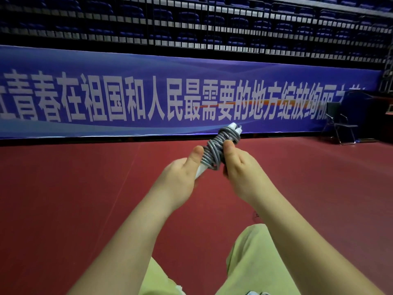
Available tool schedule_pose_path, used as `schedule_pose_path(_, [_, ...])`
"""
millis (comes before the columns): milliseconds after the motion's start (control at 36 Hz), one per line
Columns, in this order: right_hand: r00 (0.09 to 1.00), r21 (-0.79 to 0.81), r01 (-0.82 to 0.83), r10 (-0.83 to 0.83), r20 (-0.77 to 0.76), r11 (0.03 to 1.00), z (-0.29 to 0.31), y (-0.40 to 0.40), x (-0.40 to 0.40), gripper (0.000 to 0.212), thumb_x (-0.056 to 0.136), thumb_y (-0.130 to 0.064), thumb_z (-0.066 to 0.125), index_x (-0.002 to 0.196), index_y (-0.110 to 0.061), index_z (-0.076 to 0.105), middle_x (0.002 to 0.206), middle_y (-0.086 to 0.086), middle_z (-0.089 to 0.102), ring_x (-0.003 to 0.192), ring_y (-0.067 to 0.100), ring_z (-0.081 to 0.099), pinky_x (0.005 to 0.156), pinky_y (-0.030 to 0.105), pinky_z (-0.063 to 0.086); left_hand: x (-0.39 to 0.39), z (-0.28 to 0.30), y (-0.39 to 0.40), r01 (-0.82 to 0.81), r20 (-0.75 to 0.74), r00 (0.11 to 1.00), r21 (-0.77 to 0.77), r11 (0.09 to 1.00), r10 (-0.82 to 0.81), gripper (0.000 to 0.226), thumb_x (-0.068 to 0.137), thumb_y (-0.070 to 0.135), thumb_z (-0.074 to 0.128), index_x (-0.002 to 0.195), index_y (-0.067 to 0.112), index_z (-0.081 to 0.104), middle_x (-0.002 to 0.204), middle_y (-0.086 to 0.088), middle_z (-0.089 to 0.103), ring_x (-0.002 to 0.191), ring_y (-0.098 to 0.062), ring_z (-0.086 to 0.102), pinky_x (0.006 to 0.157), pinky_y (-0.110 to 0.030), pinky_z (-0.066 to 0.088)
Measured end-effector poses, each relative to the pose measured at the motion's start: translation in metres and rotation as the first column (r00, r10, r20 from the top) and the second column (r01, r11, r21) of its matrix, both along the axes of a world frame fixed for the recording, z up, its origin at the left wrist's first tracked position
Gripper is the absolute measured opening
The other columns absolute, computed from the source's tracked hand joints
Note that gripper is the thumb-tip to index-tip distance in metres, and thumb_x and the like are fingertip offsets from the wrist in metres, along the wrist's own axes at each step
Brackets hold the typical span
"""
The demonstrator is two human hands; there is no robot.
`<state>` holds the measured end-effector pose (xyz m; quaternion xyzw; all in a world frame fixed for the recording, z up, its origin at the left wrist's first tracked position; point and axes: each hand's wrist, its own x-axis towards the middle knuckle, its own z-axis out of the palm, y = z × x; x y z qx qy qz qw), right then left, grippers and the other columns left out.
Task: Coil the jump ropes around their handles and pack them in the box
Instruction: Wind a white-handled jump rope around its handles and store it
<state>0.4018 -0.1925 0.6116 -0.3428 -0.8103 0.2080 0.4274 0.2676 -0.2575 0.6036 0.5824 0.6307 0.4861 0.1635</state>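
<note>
**A:** Where does the jump rope (214,150) sit right now?

**B:** Up in front of the person, above the red floor (74,199), held between both hands. The grey cord is wound in a thick bundle round the white handles (234,127), whose tips poke out at the far end; a bit of white also shows at the near end, under the left hand (180,173).

**A:** And the fingers?

**B:** The left hand curls round the near end of the handles, thumb laid along the coil. The right hand (238,167) wraps the right side of the bundle, thumb pressing on the turns. Fingertips behind the coil are hidden.

**A:** So the step?

**B:** I judge it to be finishing the wrap: securing the last turn. To do it well, I'd keep the left thumb pinning the turns so none spring loose, and tuck the free end under a tight loop. Whether a loose end remains, I can't tell.

**A:** The box?

**B:** Not in view. Only a folding chair (340,124) stands far right, by the blue banner (106,60).
</note>
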Motion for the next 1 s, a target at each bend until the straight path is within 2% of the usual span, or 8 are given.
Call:
schedule_pose_path(250, [0.996,-0.219,-0.088,0.085,-0.024,0.972,0.009,0.0,0.0,0.054,0.096,-0.057,0.027,0.066,-0.016,0.044,0.058,-0.001,0.043,0.051,0.014,0.037,0.057,0.031,0.029,-0.001,0.0,-0.002,-0.134,-0.189,0.969,0.133,0.982,0.158,0.052,0.089,0.063,0.034,0.065,0.018,0.045,0.061,0.005,0.044,0.062,-0.016,0.044,0.062,-0.036,0.035])
schedule_pose_path(389, [0.945,-0.254,-0.309,0.266,-0.188,0.917,0.009,-0.002,0.004,0.039,0.093,-0.051,0.039,0.068,-0.021,0.043,0.05,-0.012,0.035,0.044,0.004,0.028,0.052,0.027,0.022,0.0,0.003,-0.007,0.198,0.252,0.949,-0.019,0.98,-0.187,0.058,0.076,0.064,0.057,0.095,0.011,0.063,0.073,0.003,0.052,0.064,-0.011,0.047,0.062,-0.03,0.038])
schedule_pose_path(500, [0.928,-0.22,-0.342,0.291,-0.234,0.914,0.011,-0.007,0.004,0.031,0.08,-0.049,0.036,0.068,-0.021,0.044,0.048,-0.014,0.033,0.043,0.003,0.028,0.046,0.018,0.025,-0.009,0.001,-0.012,0.59,0.526,0.687,-0.001,0.808,-0.501,0.047,0.074,0.055,0.069,0.098,0.014,0.069,0.084,-0.002,0.068,0.076,-0.017,0.066,0.069,-0.031,0.052])
schedule_pose_path(583, [0.847,-0.31,-0.471,0.327,-0.418,0.826,0.013,-0.009,0.003,0.029,0.074,-0.05,0.038,0.071,-0.022,0.046,0.052,-0.007,0.034,0.042,0.004,0.03,0.041,0.013,0.026,-0.015,-0.005,-0.012,0.844,0.685,0.323,0.104,0.526,-0.654,0.062,0.073,0.062,0.07,0.107,0.01,0.068,0.094,-0.008,0.071,0.08,-0.021,0.069,0.072,-0.031,0.054])
schedule_pose_path(667, [0.771,-0.325,-0.585,0.385,-0.507,0.743,0.014,-0.012,0.0,0.031,0.085,-0.045,0.043,0.071,-0.02,0.055,0.051,-0.008,0.046,0.039,0.001,0.04,0.04,0.013,0.034,-0.002,-0.011,-0.013,0.925,0.748,0.034,0.227,0.304,-0.663,0.07,0.086,0.062,0.054,0.116,-0.001,0.06,0.094,-0.01,0.071,0.084,-0.021,0.069,0.078,-0.032,0.052])
schedule_pose_path(750, [0.787,-0.32,-0.586,0.429,-0.444,0.744,0.016,-0.013,0.003,0.039,0.086,-0.055,0.044,0.066,-0.027,0.062,0.059,-0.004,0.051,0.053,0.01,0.045,0.057,0.023,0.035,0.007,-0.017,-0.013,0.943,0.767,-0.092,0.272,0.192,-0.635,0.066,0.085,0.065,0.051,0.105,0.003,0.062,0.076,-0.002,0.066,0.066,-0.012,0.063,0.067,-0.027,0.048])
schedule_pose_path(833, [0.799,-0.311,-0.602,0.544,-0.258,0.736,0.02,-0.01,0.013,0.048,0.079,-0.068,0.046,0.071,-0.021,0.048,0.057,-0.001,0.038,0.051,0.015,0.029,0.051,0.025,0.024,0.0,-0.016,-0.011,0.948,0.795,-0.07,0.242,0.209,-0.602,0.059,0.082,0.067,0.053,0.09,0.01,0.062,0.068,0.003,0.059,0.057,-0.008,0.056,0.061,-0.024,0.044])
schedule_pose_path(1000, [0.811,-0.338,-0.58,0.567,-0.147,0.742,0.026,-0.004,0.02,0.047,0.089,-0.057,0.031,0.068,-0.015,0.038,0.051,-0.013,0.034,0.045,0.007,0.022,0.043,0.021,0.02,-0.007,-0.008,-0.012,0.861,0.795,0.256,0.072,0.504,-0.551,0.06,0.071,0.075,0.056,0.074,0.015,0.063,0.056,0.004,0.052,0.045,-0.009,0.049,0.051,-0.024,0.041])
